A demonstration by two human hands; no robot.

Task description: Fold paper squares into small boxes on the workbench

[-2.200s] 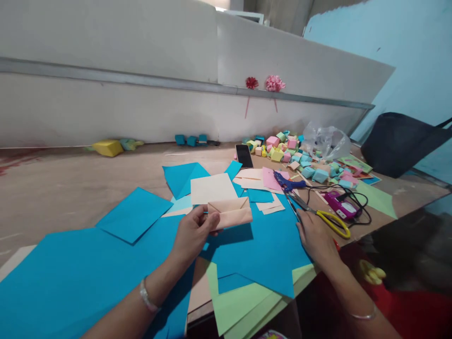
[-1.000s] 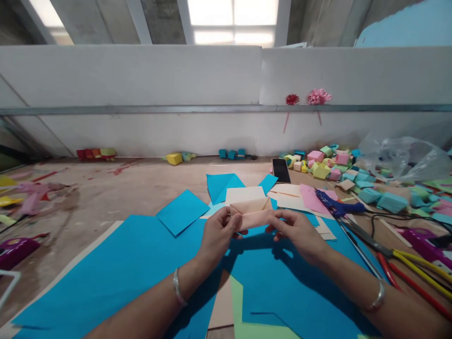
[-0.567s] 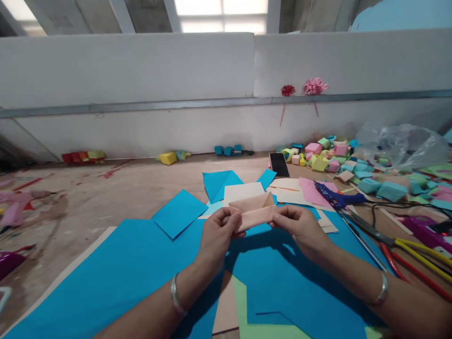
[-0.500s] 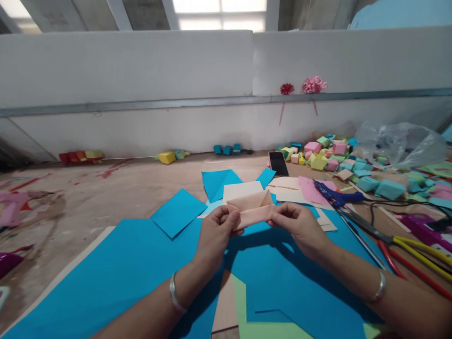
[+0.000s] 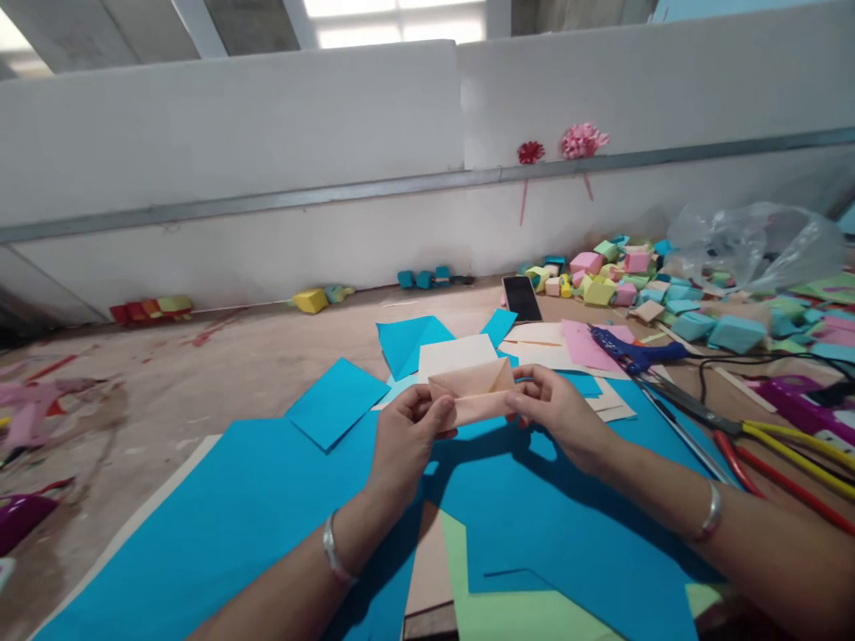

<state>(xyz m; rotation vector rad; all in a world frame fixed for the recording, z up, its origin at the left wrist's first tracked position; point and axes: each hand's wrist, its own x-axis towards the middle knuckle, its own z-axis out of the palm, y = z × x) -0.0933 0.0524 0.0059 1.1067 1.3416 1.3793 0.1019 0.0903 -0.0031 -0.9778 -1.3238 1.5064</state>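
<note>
A peach folded paper (image 5: 476, 407) with triangular creases is held up between my two hands, above the blue sheets. My left hand (image 5: 415, 425) pinches its left end, thumb on the front and fingers behind. At the other end, the thumb and fingers of my right hand (image 5: 551, 411) close on the paper's right edge. Beneath lies a large blue paper sheet (image 5: 287, 499), with another blue sheet (image 5: 574, 525) on the right over a light green sheet (image 5: 514, 614). A small blue square (image 5: 339, 403) lies beyond my left hand.
To the right are scissors (image 5: 708, 411), a blue glue gun (image 5: 631, 352) and pliers (image 5: 735, 458). A phone (image 5: 522, 299) lies near the wall, beside a heap of paper cubes (image 5: 628, 280) and a plastic bag (image 5: 754, 245). A pink glue gun (image 5: 40, 401) is at far left.
The view has tilted slightly. My right hand's fingers have shifted a little on the paper's right edge; both hands still hold it.
</note>
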